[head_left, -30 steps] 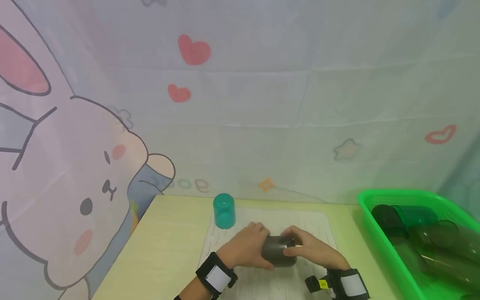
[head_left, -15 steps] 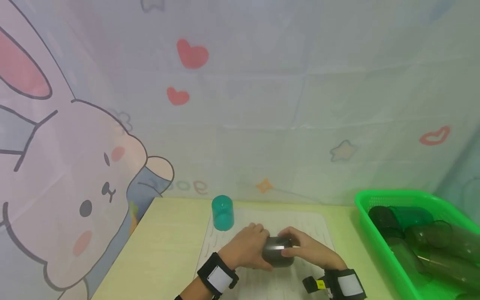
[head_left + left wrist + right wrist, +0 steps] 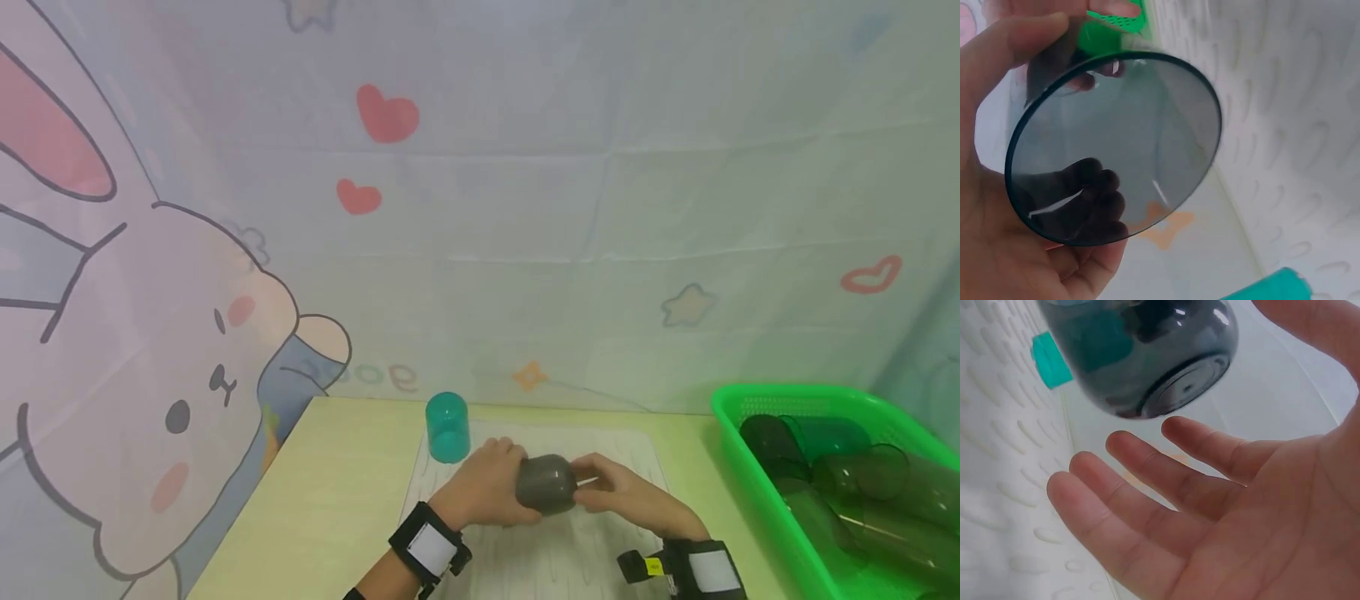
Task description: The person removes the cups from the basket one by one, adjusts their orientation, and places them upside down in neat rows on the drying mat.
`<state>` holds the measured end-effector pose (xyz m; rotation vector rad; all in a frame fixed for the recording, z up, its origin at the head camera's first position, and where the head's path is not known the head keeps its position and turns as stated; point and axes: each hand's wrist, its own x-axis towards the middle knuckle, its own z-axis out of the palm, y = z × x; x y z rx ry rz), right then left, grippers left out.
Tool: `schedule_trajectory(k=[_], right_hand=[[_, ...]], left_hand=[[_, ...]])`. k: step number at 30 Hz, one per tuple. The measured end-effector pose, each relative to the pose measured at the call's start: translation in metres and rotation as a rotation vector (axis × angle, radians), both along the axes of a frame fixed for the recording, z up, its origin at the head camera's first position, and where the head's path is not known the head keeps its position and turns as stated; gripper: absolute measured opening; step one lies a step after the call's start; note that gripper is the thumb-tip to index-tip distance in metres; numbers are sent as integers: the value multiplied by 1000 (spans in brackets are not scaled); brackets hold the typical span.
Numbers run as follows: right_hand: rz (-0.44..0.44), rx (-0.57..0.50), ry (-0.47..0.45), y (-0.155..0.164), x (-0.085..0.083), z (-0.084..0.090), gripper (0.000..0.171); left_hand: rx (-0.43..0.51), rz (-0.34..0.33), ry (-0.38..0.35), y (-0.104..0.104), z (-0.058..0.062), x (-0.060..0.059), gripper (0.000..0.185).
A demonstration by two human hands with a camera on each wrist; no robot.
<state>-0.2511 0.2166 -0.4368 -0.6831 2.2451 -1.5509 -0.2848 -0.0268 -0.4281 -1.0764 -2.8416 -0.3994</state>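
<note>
My left hand (image 3: 483,485) grips a smoky grey see-through cup (image 3: 546,483) near its rim, thumb on one side and fingers on the other. The cup lies on its side in the air, its open mouth facing the left palm, as the left wrist view shows with the round dark rim (image 3: 1221,125). Its closed base (image 3: 1188,387) points at my right hand (image 3: 626,498). That hand is spread, with fingertips close by the base and nothing in its grasp. Behind my left hand a teal cup (image 3: 447,429) stands upside down.
A white textured mat (image 3: 555,567) lies under the hands on a pale yellow table (image 3: 277,500). At the right stands a green basket (image 3: 787,533) holding several grey and teal cups. A printed cloth (image 3: 510,208) hangs along the table's back edge.
The grey cup has risen a little and tipped so its base faces right. My right fingers, on the cup before, have come off its side and opened.
</note>
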Motion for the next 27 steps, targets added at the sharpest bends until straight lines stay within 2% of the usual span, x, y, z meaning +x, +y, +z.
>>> schedule_trajectory(k=[8,14,19,27], right_hand=[[-72,73,6,9,-1,2,50],[-81,85,3,15,1,1,47],[-83,78,29,21,-1,3,46],[-99,96,18,25,1,5,45]], left_hand=[[130,81,-109,-3,-11,-10,67],[288,87,-224,-5,-23,-23,65],[438,117,-264,-2,-26,-33,66],[559,215,-323,8,-34,-45,70]])
